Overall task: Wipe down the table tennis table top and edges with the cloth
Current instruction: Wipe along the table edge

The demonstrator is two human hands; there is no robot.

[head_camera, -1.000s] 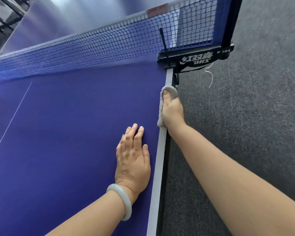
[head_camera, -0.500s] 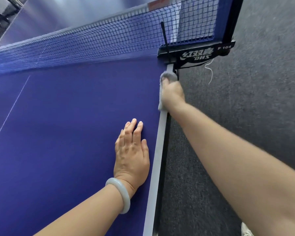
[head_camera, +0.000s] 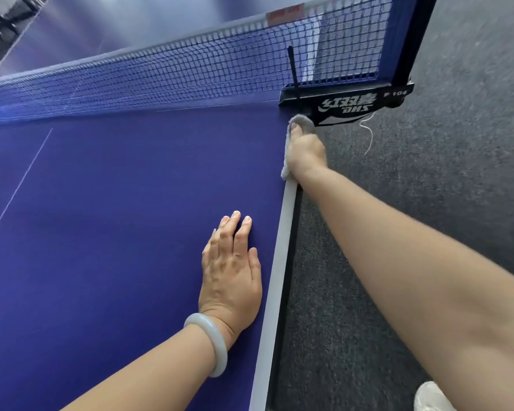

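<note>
Wiping stroke: the cloth (head_camera: 304,121) has been carried forward along the side edge (head_camera: 279,277) over the last second, and is now found just against the net clamp (head_camera: 344,103).
Right hand (head_camera: 306,152): the cloth is held folded over the edge, with the thumb laid along its top. The other fingers are hidden below the rim, so their curl cannot be told.
Left hand (head_camera: 232,271): it has been kept flat on the table top (head_camera: 116,218), fingers straight and close together, with nothing held.
Meaning for the task: this stretch of edge is judged wiped as far as the clamp. No further forward travel is allowed there, so a reversal or a move to another edge is expected.
Counts: two hands, one cloth, one net (head_camera: 190,72), one clamp, one bracelet (head_camera: 211,342), and part of one shoe (head_camera: 431,396).
</note>
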